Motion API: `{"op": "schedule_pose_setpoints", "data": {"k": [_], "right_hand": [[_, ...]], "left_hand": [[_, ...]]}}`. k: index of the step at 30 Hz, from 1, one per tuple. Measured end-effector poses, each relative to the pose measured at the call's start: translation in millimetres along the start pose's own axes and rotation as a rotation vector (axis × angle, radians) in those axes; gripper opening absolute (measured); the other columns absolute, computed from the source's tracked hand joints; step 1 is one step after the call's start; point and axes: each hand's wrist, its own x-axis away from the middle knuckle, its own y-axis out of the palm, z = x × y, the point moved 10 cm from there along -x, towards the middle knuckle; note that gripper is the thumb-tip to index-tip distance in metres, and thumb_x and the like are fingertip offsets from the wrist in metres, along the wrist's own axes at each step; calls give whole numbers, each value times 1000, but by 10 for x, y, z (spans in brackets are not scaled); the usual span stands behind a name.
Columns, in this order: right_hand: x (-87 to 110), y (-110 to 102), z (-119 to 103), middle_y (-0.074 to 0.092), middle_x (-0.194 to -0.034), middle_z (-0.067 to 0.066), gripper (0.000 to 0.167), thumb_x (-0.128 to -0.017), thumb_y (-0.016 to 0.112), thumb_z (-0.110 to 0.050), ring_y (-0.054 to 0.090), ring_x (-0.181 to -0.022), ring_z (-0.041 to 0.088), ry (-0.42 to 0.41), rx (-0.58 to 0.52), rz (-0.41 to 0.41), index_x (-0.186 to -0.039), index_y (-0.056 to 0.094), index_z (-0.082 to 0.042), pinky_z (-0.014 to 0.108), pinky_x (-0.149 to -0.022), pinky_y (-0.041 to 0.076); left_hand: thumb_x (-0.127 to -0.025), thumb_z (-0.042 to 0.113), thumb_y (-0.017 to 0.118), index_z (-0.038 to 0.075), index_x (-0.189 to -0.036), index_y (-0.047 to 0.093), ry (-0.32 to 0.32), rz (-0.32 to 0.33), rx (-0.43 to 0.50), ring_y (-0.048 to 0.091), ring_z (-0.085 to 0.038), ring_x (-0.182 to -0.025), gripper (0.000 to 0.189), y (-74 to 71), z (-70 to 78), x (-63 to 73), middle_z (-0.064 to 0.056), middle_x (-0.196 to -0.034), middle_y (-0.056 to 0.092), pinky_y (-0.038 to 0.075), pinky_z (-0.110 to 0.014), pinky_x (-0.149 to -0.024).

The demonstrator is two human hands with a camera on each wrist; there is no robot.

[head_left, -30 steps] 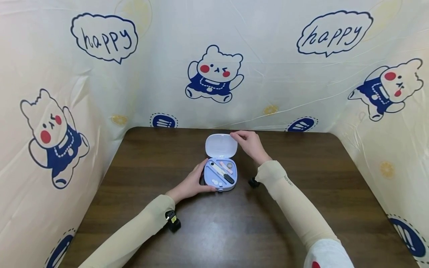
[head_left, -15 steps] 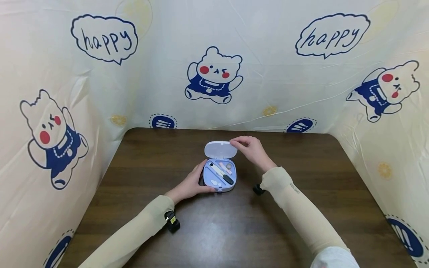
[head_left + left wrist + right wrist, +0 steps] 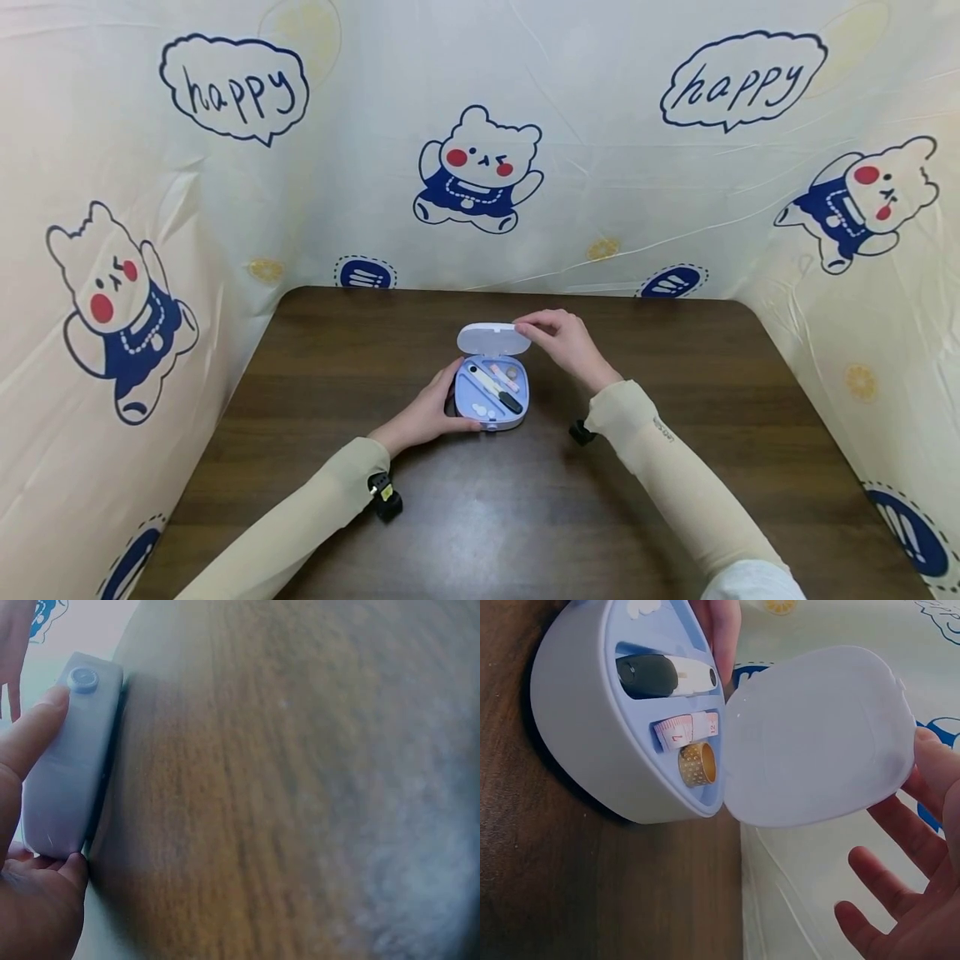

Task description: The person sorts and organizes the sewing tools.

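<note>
A sewing kit box [image 3: 465, 398] with a light blue inside stands on the table, its pale hinged lid [image 3: 492, 338] raised at the back. My left hand [image 3: 425, 413] grips the box from the left, thumb on the front beside a round button [image 3: 83, 679]. At the lid's right corner, my right hand [image 3: 567, 342] pinches the edge between thumb and index finger; the other fingers [image 3: 883, 879] spread apart. Inside lie a white tool with a black end [image 3: 649, 676], a pink-and-white tape measure [image 3: 681, 731], a gold dimpled thimble [image 3: 697, 763] and small white pieces [image 3: 642, 607].
The dark wooden table [image 3: 337, 350] runs back to a pale cloth backdrop [image 3: 360, 167] printed with bears and lettering. Black wrist cameras sit on both sleeves, one at the left cuff [image 3: 386, 498] and another at the right cuff [image 3: 581, 432].
My right hand has brought the lid's free edge lower and toward me, so the lid stands at a smaller angle over the box. My left hand has kept its grip in place.
</note>
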Motion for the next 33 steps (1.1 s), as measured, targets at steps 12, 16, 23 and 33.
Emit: {"op": "schedule_pose_setpoints", "data": {"k": [12,16,23,33], "right_hand": [[92,20,-8,75,-120,-1,24,-100,72,-32,55,-121,25,-11,7,-11,-119,80,-19,55,-107,41],[135,28,-16,75,-119,-2,23,-99,73,-31,55,-120,24,-3,11,-11,-118,80,-20,55,-106,42],[197,44,-23,74,-119,-5,23,-98,75,-32,54,-121,22,-13,21,-17,-118,80,-22,55,-107,42],[257,78,-20,74,-120,-5,30,-96,77,-35,55,-121,22,-54,39,-41,-121,80,-19,53,-106,43]], "left_hand": [[-83,40,90,11,-168,11,10,4,8,27,-32,-155,119,-1,9,-18,-17,-170,21,25,-50,-124],[-82,39,90,10,-167,12,9,7,17,28,-33,-155,119,0,13,-10,-18,-169,21,26,-50,-124],[-82,41,90,9,-167,12,-3,4,21,28,-34,-155,120,8,2,-8,-19,-170,20,26,-50,-124],[-82,39,91,7,-166,14,4,15,14,29,-34,-154,119,6,2,-26,-21,-169,22,27,-50,-123]]}}
